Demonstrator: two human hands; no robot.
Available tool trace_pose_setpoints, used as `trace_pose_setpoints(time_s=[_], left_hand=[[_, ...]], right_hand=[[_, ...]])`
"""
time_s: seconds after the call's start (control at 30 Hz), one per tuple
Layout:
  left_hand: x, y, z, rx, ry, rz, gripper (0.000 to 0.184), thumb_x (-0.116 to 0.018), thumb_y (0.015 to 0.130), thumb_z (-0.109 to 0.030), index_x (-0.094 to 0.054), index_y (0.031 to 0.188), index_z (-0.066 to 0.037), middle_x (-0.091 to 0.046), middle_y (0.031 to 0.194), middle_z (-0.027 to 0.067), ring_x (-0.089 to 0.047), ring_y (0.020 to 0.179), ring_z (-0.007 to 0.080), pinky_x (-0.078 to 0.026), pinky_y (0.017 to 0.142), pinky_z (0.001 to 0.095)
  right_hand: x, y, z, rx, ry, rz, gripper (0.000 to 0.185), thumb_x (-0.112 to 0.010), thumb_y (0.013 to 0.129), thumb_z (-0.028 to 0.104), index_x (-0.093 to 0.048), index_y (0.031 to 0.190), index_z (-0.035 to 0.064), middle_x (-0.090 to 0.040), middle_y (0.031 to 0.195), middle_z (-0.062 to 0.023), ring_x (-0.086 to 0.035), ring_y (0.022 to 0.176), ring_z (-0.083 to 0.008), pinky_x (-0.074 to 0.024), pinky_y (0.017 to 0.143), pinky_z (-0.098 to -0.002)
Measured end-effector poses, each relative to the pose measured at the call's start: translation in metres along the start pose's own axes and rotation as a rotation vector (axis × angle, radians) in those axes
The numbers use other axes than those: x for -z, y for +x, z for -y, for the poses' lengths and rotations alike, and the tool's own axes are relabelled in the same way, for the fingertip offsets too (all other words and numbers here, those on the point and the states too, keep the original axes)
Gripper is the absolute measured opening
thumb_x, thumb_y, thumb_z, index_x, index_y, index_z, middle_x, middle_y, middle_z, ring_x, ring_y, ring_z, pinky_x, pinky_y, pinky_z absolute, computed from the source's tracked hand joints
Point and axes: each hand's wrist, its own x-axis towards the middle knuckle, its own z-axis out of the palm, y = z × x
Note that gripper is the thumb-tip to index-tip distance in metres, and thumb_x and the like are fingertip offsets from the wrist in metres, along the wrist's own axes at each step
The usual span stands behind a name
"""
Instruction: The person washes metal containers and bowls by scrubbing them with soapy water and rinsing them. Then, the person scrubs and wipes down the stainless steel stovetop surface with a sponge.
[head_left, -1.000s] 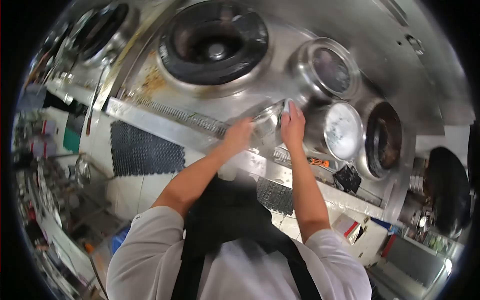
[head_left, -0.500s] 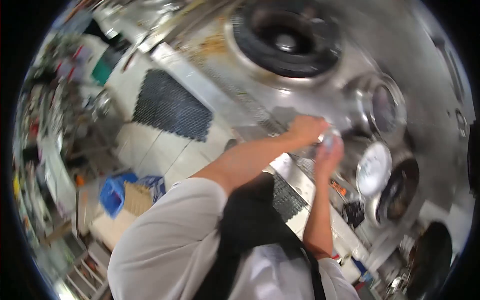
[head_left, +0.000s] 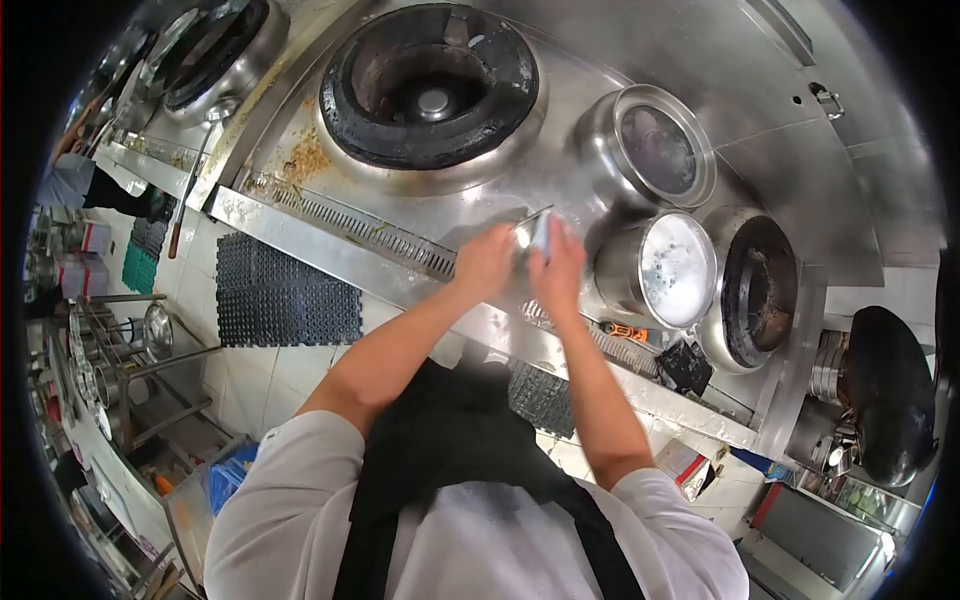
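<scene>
Slotted drain strip (head_left: 350, 228) far left of the foamy pot (head_left: 616, 268); big black-ringed burner (head_left: 432, 102) left of and behind the same pot. Left hand (head_left: 485, 263), left of pot, fingers curled on a shiny metal item (head_left: 524, 234), exact type unclear, blurred. Pale pad (head_left: 541, 238) against the item, pinched in right hand (head_left: 557, 268), just left of pot. Second steel pot (head_left: 590, 140) behind it; smaller burner (head_left: 738, 290) right beside it.
</scene>
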Motion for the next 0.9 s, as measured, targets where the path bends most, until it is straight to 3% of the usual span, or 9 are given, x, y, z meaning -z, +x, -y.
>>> trace_pose_setpoints(time_s=[0.07, 0.2, 0.3, 0.43, 0.53, 0.6, 0.67, 0.77, 0.9], left_hand=[[0.008, 0.019, -0.026, 0.168, 0.13, 0.211, 0.029, -0.04, 0.094, -0.029, -0.051, 0.084, -0.004, -0.061, 0.072, 0.0215, -0.057, 0.067, 0.0443, -0.044, 0.062, 0.0525], [0.005, 0.021, -0.018, 0.071, 0.217, 0.225, 0.03, -0.041, 0.094, -0.031, -0.052, 0.082, -0.005, -0.061, 0.068, 0.02, -0.058, 0.064, 0.0424, -0.044, 0.059, 0.0521], [0.007, 0.021, -0.012, 0.046, 0.232, 0.185, 0.029, -0.043, 0.094, -0.03, -0.053, 0.082, -0.005, -0.062, 0.068, 0.018, -0.059, 0.063, 0.0397, -0.045, 0.058, 0.0504], [0.007, 0.025, -0.01, 0.002, 0.201, 0.233, 0.028, -0.043, 0.093, -0.029, -0.052, 0.081, -0.005, -0.06, 0.068, 0.0196, -0.058, 0.063, 0.0421, -0.044, 0.057, 0.0508], [0.0, 0.029, -0.007, -0.02, 0.167, 0.221, 0.026, -0.043, 0.093, -0.026, -0.052, 0.082, -0.005, -0.06, 0.068, 0.0209, -0.057, 0.064, 0.0442, -0.043, 0.057, 0.0517], [-0.001, 0.018, 0.007, 0.02, 0.129, 0.203, 0.025, -0.042, 0.094, -0.025, -0.053, 0.085, -0.004, -0.06, 0.071, 0.0216, -0.057, 0.068, 0.0444, -0.043, 0.06, 0.0518], [0.005, -0.001, 0.026, 0.093, 0.069, 0.196, 0.025, -0.041, 0.094, -0.024, -0.053, 0.088, -0.003, -0.06, 0.076, 0.0224, -0.057, 0.075, 0.0439, -0.043, 0.066, 0.0515], [0.004, -0.032, 0.07, 0.021, 0.084, 0.13, 0.024, -0.042, 0.093, -0.023, -0.056, 0.09, -0.003, -0.062, 0.09, 0.0186, -0.056, 0.089, 0.0399, -0.043, 0.077, 0.0477], [0.014, -0.016, 0.017, 0.038, -0.054, 0.026, 0.025, -0.042, 0.092, -0.023, -0.057, 0.092, -0.002, -0.061, 0.092, 0.0172, -0.055, 0.091, 0.0379, -0.042, 0.079, 0.0459]], right_hand=[[0.0, -0.011, 0.014, 0.047, -0.004, -0.039, 0.052, -0.054, 0.08, 0.018, -0.044, 0.128, 0.0015, -0.047, 0.126, -0.025, -0.041, 0.116, -0.042, -0.0287, 0.102, -0.0489], [-0.004, 0.035, -0.052, -0.344, 0.224, 0.164, 0.045, -0.05, 0.084, 0.021, -0.05, 0.122, -0.0006, -0.051, 0.12, -0.0256, -0.047, 0.111, -0.0413, -0.0358, 0.098, -0.0428], [0.0, 0.04, -0.041, -0.401, 0.174, 0.167, 0.042, -0.047, 0.085, 0.022, -0.053, 0.12, -0.0011, -0.052, 0.118, -0.0263, -0.05, 0.109, -0.0407, -0.0388, 0.095, -0.0402], [0.013, -0.012, 0.01, -0.014, -0.01, -0.006, 0.041, -0.047, 0.085, 0.021, -0.053, 0.12, 0.0009, -0.05, 0.123, -0.0239, -0.049, 0.112, -0.0394, -0.038, 0.097, -0.039], [0.003, 0.004, -0.021, -0.135, 0.096, -0.046, 0.039, -0.049, 0.084, 0.019, -0.055, 0.118, 0.0018, -0.053, 0.12, -0.0225, -0.05, 0.112, -0.0361, -0.0377, 0.097, -0.0368], [0.008, 0.039, -0.054, -0.457, 0.346, 0.201, 0.039, -0.049, 0.083, 0.019, -0.055, 0.118, 0.0016, -0.054, 0.118, -0.0225, -0.051, 0.111, -0.0345, -0.0381, 0.096, -0.0362], [-0.016, 0.05, -0.125, -0.039, 0.092, 0.371, 0.041, -0.05, 0.085, 0.022, -0.054, 0.119, 0.0006, -0.055, 0.118, -0.0229, -0.052, 0.111, -0.0348, -0.0398, 0.094, -0.0376], [0.016, 0.055, -0.073, -0.466, 0.381, 0.259, 0.041, -0.05, 0.086, 0.023, -0.053, 0.119, -0.0003, -0.055, 0.118, -0.0229, -0.052, 0.11, -0.0352, -0.0402, 0.093, -0.0372], [-0.001, -0.003, -0.005, -0.11, 0.035, -0.059, 0.048, -0.054, 0.08, 0.018, -0.048, 0.124, 0.0006, -0.051, 0.121, -0.0243, -0.046, 0.113, -0.0387, -0.0326, 0.1, -0.0445]])
